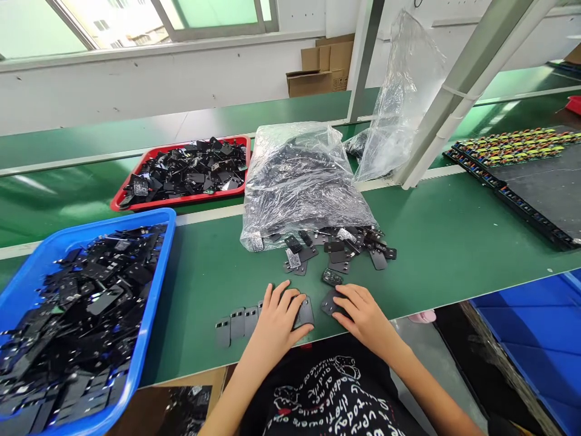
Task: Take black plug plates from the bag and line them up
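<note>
One green counter (431,242), one blue bin (157,290) left, one clear bag (304,181) right of it, one red tray (195,198) far left! Near, the right hand (363,309) is grasping one dark plate (329,303); the left hand (279,315) covers a plate row (237,324), grip I can't tell.

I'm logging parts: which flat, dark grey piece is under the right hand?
The piece right of the overlapping row of like pieces; the right hand partly covers it, while the left hand is on the row.

Row of plates (237,324): dark grey, flat, side by side, partly hidden under your left hand (278,315), lower centre of the frame
Single plate (328,303): dark, turned askew, partly covered by your right hand (362,310), right of the row
</note>
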Demonstrator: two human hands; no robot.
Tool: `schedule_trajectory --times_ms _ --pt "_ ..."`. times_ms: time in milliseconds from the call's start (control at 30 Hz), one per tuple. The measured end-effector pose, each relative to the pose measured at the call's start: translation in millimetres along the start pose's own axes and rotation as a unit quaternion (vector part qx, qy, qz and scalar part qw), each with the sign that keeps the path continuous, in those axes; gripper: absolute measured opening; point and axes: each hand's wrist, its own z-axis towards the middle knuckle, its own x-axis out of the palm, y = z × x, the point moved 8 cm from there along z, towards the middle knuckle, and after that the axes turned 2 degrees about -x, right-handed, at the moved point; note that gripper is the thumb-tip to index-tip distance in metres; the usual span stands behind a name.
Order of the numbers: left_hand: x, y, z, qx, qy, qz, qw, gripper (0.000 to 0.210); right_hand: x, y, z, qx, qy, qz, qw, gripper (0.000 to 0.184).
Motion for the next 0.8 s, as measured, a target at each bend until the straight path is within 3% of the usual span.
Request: schedule_trajectory --times_ms 100,233,433,667,800 --pt "1.0 4.8 -2.5 -0.002 0.005 -0.006 1.000 0.042 0.8 -2.9 0.4 0.061 -0.042 -0.028 0.997 0.007" --pt "1.2 7.2 -4.2 -0.014 0.002 -0.001 1.000 0.042 12.7 10.6 12.1 0.128 -0.050 -0.040 0.990 0.016" --pt "0.4 4.8 -4.9 -0.022 -0.004 0.019 1.000 0.043 12.8 36.6 24.3 0.117 -0.046 0.009 0.992 0.019" --pt "2.5 -1.1 3.2 -0.009 -0.012 0.041 0.999 0.055 -11.4 -29.8 12.7 0.163 -0.089 -0.060 0.981 0.028" --pt "4.6 -4.6 8.4 0.007 -0.017 0.039 0.999 0.049 -5.2 -38.3 14.2 0.167 -0.075 -0.057 0.981 0.033"
